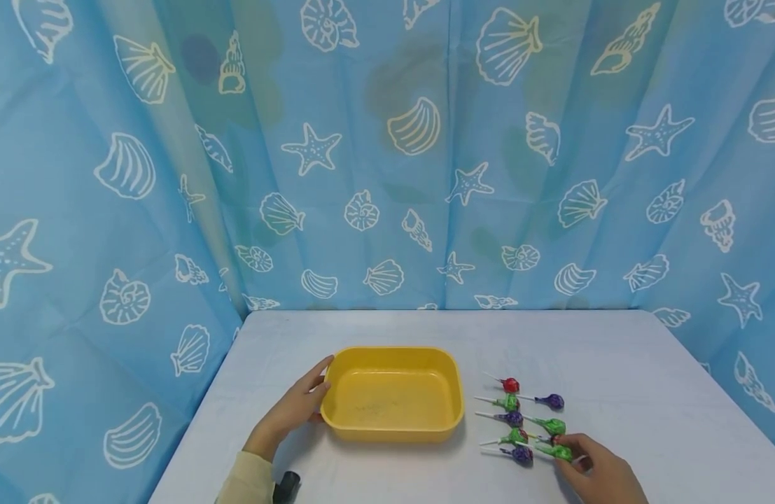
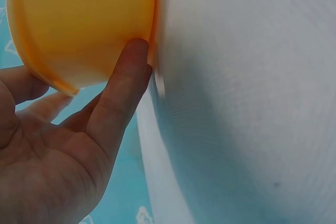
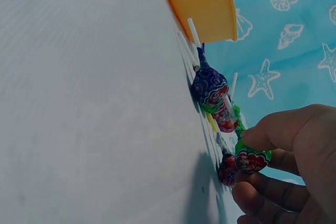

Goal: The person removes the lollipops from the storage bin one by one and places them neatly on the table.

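Note:
A rectangular yellow plastic tray stands on the white table. My left hand holds its left side, the thumb at the rim and other fingers along the outer wall. To the right of the tray lie several wrapped lollipops in two rough columns, among them a red one, a purple one and a green one. My right hand pinches the wrapped head of a green lollipop at the near end of the right column. A dark-wrapped lollipop sits just beside it, partly hidden.
At the table's near left, a black object shows beside my left sleeve. A blue curtain with white shell and starfish prints hangs behind the table and along its sides. More lollipops, such as a purple one, lie between tray and right hand.

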`<act>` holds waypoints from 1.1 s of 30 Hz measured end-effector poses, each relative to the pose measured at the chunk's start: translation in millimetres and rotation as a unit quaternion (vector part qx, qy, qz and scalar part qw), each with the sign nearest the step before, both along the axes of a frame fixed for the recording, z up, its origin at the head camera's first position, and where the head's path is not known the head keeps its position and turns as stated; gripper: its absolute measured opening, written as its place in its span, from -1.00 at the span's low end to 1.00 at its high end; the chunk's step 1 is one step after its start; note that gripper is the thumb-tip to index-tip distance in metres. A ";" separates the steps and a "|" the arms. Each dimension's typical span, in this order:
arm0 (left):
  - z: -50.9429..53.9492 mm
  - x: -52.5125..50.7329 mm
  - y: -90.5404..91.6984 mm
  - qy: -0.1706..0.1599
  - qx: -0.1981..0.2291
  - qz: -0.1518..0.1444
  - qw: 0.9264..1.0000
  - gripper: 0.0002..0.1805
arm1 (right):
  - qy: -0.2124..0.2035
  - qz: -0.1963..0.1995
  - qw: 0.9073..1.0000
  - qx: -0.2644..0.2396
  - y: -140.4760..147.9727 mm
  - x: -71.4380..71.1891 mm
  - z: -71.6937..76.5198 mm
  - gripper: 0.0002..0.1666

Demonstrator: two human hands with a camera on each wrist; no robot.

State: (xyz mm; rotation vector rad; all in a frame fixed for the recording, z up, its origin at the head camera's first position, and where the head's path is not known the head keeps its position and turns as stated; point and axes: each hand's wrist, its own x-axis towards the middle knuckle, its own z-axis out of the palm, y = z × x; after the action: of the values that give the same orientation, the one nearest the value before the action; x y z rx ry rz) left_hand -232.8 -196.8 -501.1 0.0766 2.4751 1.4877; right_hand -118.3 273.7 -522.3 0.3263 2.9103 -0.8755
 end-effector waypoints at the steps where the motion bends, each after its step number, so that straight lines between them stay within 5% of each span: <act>1: 0.1 -0.2 -0.1 0.001 0.000 0.001 1.000 -0.37 | -0.006 -0.001 1.000 0.002 0.7 -0.3 -0.8 -0.56; 10: -1.2 -0.3 0.1 -0.003 0.002 0.001 1.000 -0.36 | -0.056 0.002 0.998 0.009 8.2 -0.7 -12.4 -0.54; 33: -1.3 -1.6 -1.2 -0.001 0.004 -0.004 1.000 -0.37 | -0.056 0.014 0.998 0.008 15.4 -0.9 -10.3 -0.41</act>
State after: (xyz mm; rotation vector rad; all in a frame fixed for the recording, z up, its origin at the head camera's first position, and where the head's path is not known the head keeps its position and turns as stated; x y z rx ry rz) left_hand -234.4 -198.0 -502.4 0.0881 2.4648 1.4942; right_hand -119.2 289.1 -532.6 0.3234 2.8135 -0.8033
